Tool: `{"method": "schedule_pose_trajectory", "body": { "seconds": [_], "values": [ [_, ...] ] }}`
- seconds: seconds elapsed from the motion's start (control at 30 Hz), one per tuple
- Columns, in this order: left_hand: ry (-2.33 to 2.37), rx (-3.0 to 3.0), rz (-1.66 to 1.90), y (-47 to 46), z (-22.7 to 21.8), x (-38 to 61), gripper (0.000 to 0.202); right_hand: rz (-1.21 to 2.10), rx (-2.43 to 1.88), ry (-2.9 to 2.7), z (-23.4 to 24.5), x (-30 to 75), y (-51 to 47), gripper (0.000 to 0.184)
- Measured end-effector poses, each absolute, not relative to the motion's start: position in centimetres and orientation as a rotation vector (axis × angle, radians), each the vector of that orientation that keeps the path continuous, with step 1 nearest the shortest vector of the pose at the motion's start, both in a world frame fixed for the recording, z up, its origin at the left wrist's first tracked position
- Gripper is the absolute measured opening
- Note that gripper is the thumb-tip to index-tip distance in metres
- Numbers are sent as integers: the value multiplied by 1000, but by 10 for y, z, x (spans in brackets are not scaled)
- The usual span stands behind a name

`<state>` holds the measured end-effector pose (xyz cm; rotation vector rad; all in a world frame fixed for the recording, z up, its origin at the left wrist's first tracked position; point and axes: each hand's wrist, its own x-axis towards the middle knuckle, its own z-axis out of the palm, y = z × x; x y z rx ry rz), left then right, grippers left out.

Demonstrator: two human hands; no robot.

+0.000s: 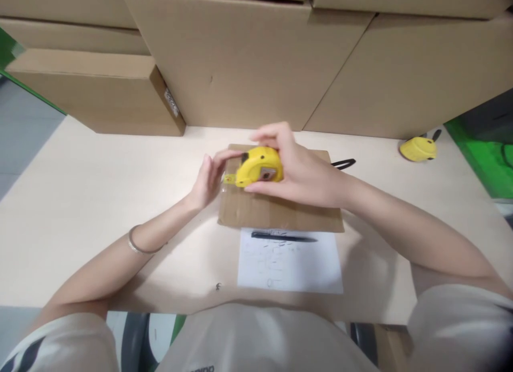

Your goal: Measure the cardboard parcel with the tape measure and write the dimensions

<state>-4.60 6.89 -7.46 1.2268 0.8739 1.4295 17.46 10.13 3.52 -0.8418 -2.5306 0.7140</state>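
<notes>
My right hand (300, 171) is wrapped around a yellow tape measure (260, 166), held over a flat brown cardboard box (276, 214). A short end of the tape's blade (229, 179) sticks out to the left, near the box's left edge. My left hand (210, 179) is at that edge, its fingers stretched toward the front of the tape measure and the blade's end. Whether these fingers touch the blade I cannot tell. A black wrist strap (343, 163) shows past the box's right side.
A paper sheet (290, 270) with handwriting lies in front of the box, a black pen (284, 237) across its top. Another yellow tape measure (418, 148) sits at the far right. Large cardboard boxes (240, 62) line the back, with a smaller carton (92, 94) at the left.
</notes>
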Motion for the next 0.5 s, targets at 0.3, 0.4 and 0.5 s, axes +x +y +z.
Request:
{"method": "schedule_pose_trajectory", "body": {
  "seconds": [0.3,0.4,0.5],
  "values": [
    [865,1136,1421,77,-90,-51,71,423,-760,-2829,47,127,99,44],
    [896,1245,1359,79,-87,-56,55,433,-788,-2830,50,140,98,46],
    [934,1356,1343,79,-84,-61,44,487,-885,-2759,47,171,102,53]
  ]
}}
